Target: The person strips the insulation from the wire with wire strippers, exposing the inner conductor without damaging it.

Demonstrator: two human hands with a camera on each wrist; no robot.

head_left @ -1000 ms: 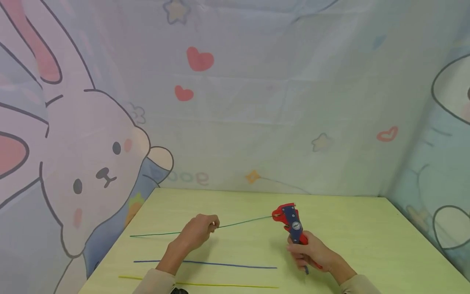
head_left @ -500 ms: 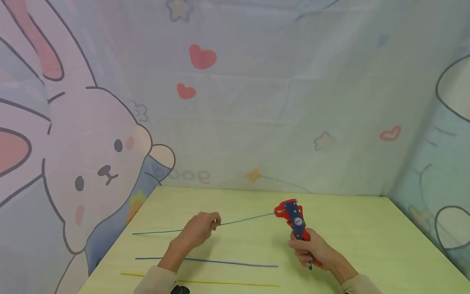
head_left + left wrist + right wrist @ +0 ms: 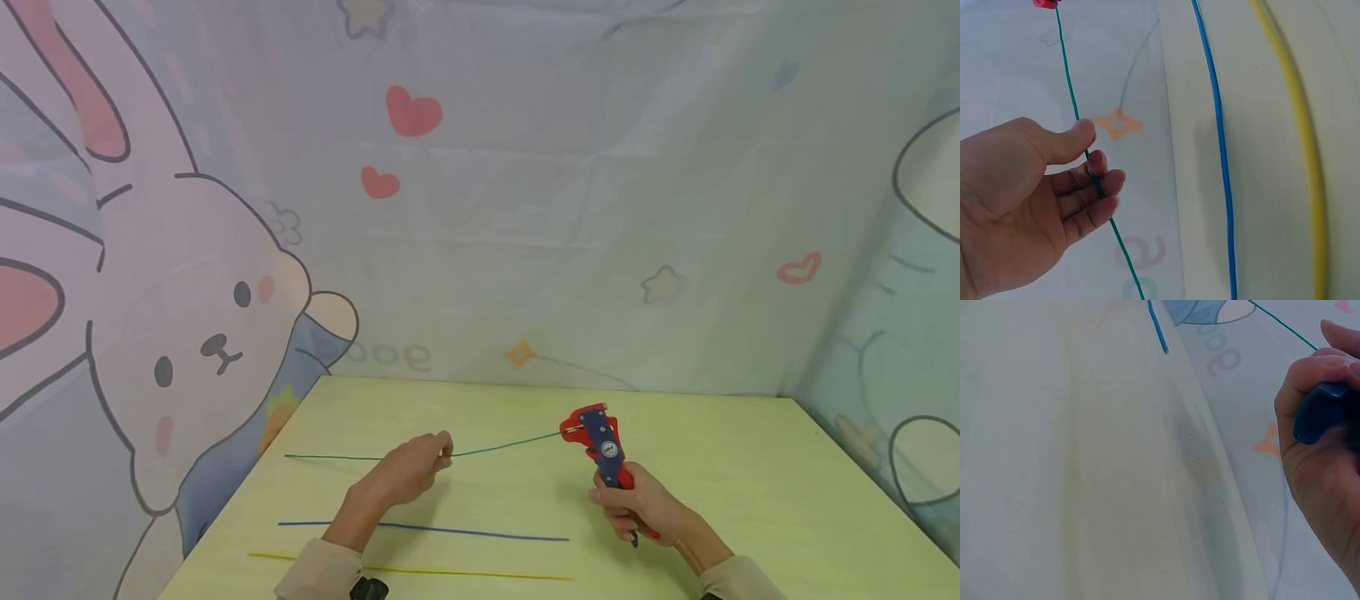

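My left hand (image 3: 416,468) pinches a thin green wire (image 3: 506,446) between thumb and fingers, partway along its length. In the left wrist view the green wire (image 3: 1066,75) runs from the red tool head down across the fingers. The wire's right end enters the jaws of a red and blue wire stripper (image 3: 602,437). My right hand (image 3: 637,504) grips the stripper by its handles, holding it upright above the table. The right wrist view shows the hand (image 3: 1319,462) wrapped round a dark handle end (image 3: 1322,415), with the stripper's head out of frame.
On the pale yellow table (image 3: 750,483) lie a blue wire (image 3: 465,532) and, nearer me, a yellow wire (image 3: 465,572), both roughly straight. A printed cloth backdrop (image 3: 525,292) with a cartoon rabbit stands along the table's back and sides.
The green wire's free left end has swung slightly away from me and to the right. The stripper has risen a little; both hands keep their holds.
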